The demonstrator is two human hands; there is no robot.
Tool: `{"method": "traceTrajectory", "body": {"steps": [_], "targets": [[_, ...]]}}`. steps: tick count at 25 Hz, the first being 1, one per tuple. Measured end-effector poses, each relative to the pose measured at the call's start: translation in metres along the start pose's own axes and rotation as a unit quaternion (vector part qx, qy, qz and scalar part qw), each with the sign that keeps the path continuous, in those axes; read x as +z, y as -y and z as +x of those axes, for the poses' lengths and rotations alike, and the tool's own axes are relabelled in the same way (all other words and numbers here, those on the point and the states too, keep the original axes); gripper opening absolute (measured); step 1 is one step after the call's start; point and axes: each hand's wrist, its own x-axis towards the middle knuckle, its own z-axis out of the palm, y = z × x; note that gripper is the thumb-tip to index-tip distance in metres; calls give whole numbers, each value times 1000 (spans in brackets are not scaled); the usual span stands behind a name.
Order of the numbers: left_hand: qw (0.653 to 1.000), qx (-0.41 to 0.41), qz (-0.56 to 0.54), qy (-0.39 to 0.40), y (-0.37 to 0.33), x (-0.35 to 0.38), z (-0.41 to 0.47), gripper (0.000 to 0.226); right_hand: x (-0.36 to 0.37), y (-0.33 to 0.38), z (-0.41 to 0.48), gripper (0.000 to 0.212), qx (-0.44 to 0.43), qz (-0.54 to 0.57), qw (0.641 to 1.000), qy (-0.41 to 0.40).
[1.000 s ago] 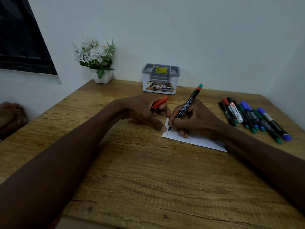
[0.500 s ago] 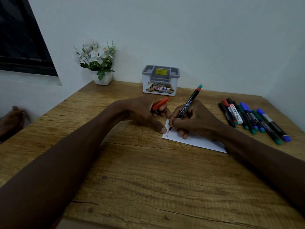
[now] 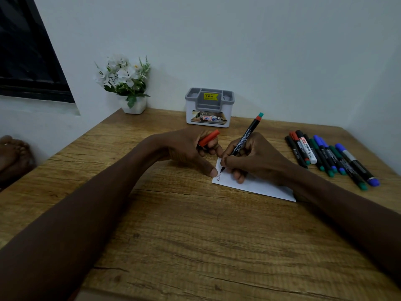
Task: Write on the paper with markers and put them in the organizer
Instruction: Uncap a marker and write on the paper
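Note:
A white paper (image 3: 262,186) lies on the wooden table (image 3: 195,235) with a short line of handwriting near its left edge. My right hand (image 3: 256,159) grips a black marker (image 3: 245,136) with a red and green end, its tip touching the paper. My left hand (image 3: 188,151) holds the marker's red cap (image 3: 209,138) in its curled fingers, and its thumb presses down at the paper's left edge. Several capped markers (image 3: 332,158) in black, red, green and blue lie in a row at the right. The grey and white organizer (image 3: 209,107) stands at the back by the wall.
A white pot of white flowers (image 3: 125,83) stands in the back left corner of the table. A dark window (image 3: 28,51) is on the left wall. A person's foot (image 3: 13,155) shows beyond the table's left edge.
The marker tip has crept a little along the paper and the written line has grown slightly. Both hands stay in the same place.

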Motion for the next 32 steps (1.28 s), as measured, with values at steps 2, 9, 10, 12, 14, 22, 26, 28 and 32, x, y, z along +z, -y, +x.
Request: {"method": "traceTrajectory", "body": {"steps": [2, 9, 10, 12, 14, 22, 26, 28, 32], "targets": [[1000, 3, -2, 0, 0, 0, -1, 50, 0, -1, 1, 14, 2, 5, 1000, -1], [1000, 17, 15, 5, -6, 1, -4, 33, -2, -1, 2, 3, -5, 96, 995, -29], [1000, 18, 21, -1, -8, 2, -4, 26, -2, -1, 3, 6, -7, 137, 990, -42], [1000, 0, 8, -14, -11, 5, -3, 27, -2, -2, 5, 18, -8, 198, 978, -60], [1000, -11, -23, -16, -11, 5, -2, 38, -3, -4, 5, 23, -9, 224, 972, -71], [999, 23, 44, -5, -8, 5, 0, 38, -9, -3, 8, 39, 22, 362, 928, -81], [999, 25, 21, -9, -8, 5, 1, 35, -10, -4, 8, 32, 21, 401, 908, -117], [999, 35, 12, -2, -9, 5, -1, 38, -11, -4, 8, 25, 16, 424, 894, -143], [999, 25, 45, 13, -9, 4, -1, 32, -10, -3, 7, 23, 16, 423, 895, -142]]}}
